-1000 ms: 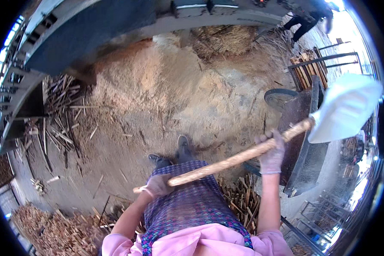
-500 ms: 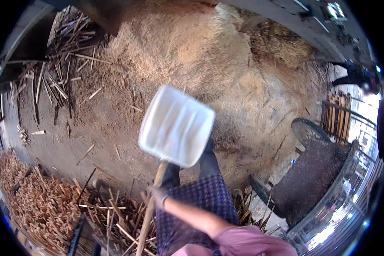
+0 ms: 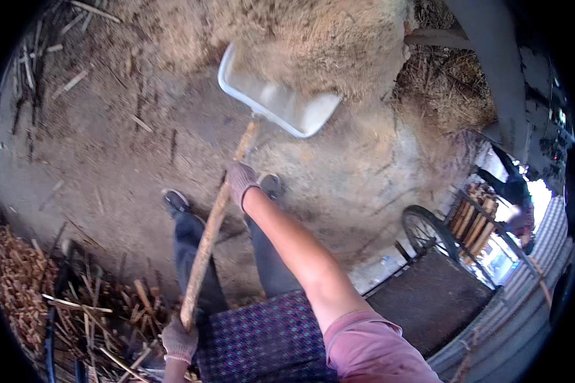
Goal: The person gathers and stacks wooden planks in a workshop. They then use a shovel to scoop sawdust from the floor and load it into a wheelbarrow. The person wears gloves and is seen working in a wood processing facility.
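A white scoop shovel [image 3: 271, 105] has its blade pushed into a heap of tan sawdust-like material [image 3: 313, 45], which partly covers the far side of the blade. Its long wooden handle [image 3: 206, 246] slants down toward my lower left. Wearing a knitted glove, my right hand [image 3: 241, 180] wraps round the handle not far below the blade. At the rear end of the handle, my gloved left hand [image 3: 180, 339] is closed round the wood, low in the picture. The sawdust nearest the blade is blurred.
A dark flat-bedded cart [image 3: 431, 297] with a spoked wheel [image 3: 428, 231] stands at right. Cut wood pieces [image 3: 13, 268] are piled at lower left; loose sticks [image 3: 70, 83] lie at upper left. Another person [image 3: 514, 191] is at far right beside stacked wood [image 3: 473, 220].
The shovel blade has moved away from me, from raised and bare over the floor into the heap. My right arm has stretched forward, and my left hand has come into view.
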The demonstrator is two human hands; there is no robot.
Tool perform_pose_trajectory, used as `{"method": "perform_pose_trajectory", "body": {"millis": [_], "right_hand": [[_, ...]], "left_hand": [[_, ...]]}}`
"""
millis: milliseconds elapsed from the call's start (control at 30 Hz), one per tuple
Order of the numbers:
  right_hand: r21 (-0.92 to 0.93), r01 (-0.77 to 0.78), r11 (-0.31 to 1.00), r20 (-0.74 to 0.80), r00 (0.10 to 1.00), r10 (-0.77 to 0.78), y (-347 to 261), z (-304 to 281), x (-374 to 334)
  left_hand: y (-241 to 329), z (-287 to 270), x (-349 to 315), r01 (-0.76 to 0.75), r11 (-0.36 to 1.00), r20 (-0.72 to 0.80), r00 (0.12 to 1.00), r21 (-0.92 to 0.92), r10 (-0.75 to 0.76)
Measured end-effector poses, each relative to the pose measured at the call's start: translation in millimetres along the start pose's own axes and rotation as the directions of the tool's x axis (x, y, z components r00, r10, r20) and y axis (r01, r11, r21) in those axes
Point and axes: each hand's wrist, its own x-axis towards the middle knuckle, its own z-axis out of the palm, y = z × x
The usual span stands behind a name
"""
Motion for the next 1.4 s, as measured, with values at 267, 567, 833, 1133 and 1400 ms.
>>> {"method": "perform_pose_trajectory", "body": {"millis": [267,567,833,1133,1400], "right_hand": [[0.124,-0.018,0.992,-0.008,1.000,0.020,54,3,17],[0.061,0.009,0.998,0.155,0.988,-0.018,52,-31,68],[-0.080,-0.064,0.995,0.046,0.997,0.068,16,-10,38],[0.149,0.114,0.982,0.063,0.990,-0.125,55,-20,6],[0.210,-0.133,0.968,0.261,0.962,0.076,45,-56,-146]], "left_hand": [[-25,37,46,-0.065,0.980,-0.108,0.993,-0.187,0.045],[-36,105,103,-0.107,0.960,-0.161,0.985,-0.259,0.066],[-24,102,109,-0.105,0.943,-0.131,0.989,-0.316,0.067],[-37,102,47,-0.052,0.974,-0.222,0.975,-0.222,0.001],[-54,60,-73,0.019,0.988,-0.266,0.962,-0.153,-0.060]]}}
